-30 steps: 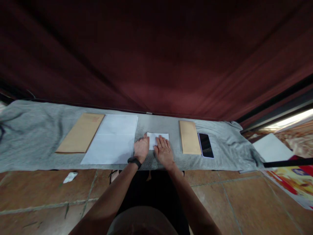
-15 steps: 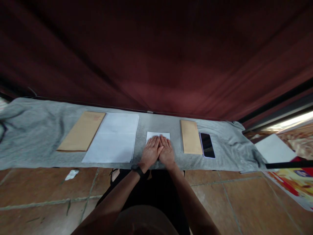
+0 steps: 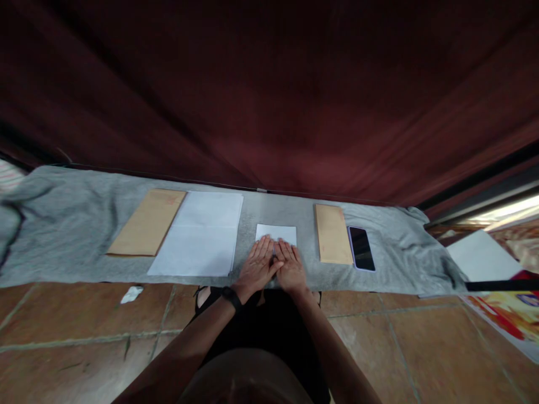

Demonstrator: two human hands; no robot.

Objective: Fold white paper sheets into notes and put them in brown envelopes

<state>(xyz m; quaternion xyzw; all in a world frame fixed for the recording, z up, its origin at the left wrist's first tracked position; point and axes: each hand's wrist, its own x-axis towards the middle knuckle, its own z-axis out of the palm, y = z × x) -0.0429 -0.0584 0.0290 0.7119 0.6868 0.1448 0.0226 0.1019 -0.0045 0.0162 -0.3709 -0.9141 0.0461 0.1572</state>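
Observation:
A small folded white paper (image 3: 277, 233) lies on a grey cloth (image 3: 63, 224) spread over the floor. My left hand (image 3: 256, 266) and my right hand (image 3: 288, 266) lie flat side by side on the paper's near part, fingers stretched out and pressing down, thumbs touching. A black band sits on my left wrist. The near edge of the paper is hidden under my hands.
Left of the paper lie a stack of white sheets (image 3: 202, 233) and a brown envelope (image 3: 147, 221). To the right lie another brown envelope (image 3: 332, 241) and a black phone (image 3: 361, 248). A dark red curtain (image 3: 269, 95) hangs behind. Tiled floor, paper scrap (image 3: 131, 293), white sheet (image 3: 480, 255).
My hands, apart on the paper a second ago, have come together and slid toward me along it. The view has shifted slightly.

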